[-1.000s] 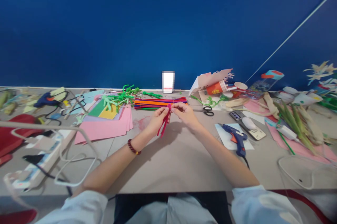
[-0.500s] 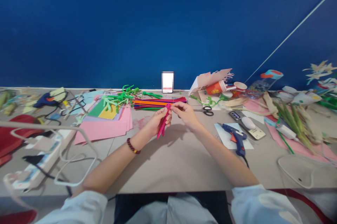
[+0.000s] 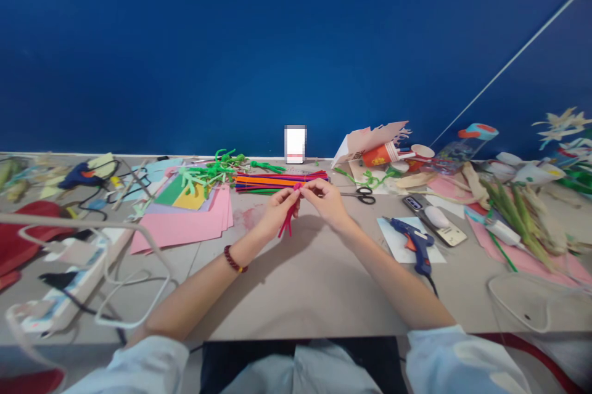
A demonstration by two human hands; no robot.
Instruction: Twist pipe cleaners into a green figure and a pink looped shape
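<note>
Between my hands is a bunch of magenta pipe cleaners [image 3: 287, 223], gathered at the top with loose ends hanging down. My left hand [image 3: 280, 209] is closed around the bunch, the thumb near its top. The fingertips of my right hand [image 3: 324, 200] pinch the gathered magenta top from the right side. Just behind the hands lies a bundle of many-coloured pipe cleaners [image 3: 263, 181], with orange, red, purple and green showing. A pair of black-handled scissors [image 3: 365, 195] rests to the right of my right hand.
Left are pink paper sheets [image 3: 180, 230], green pipe-cleaner pieces [image 3: 210, 173] and a white power strip [image 3: 78, 283] with cables. On the right lie a blue glue gun [image 3: 419, 243], a phone [image 3: 451, 232] and corn husks [image 3: 518, 221]. A lit phone [image 3: 295, 142] stands against the blue wall.
My left hand has turned, its thumb and fingers shifting up toward the top of the bunch. The hanging ends now look more spread. My right hand has moved only slightly.
</note>
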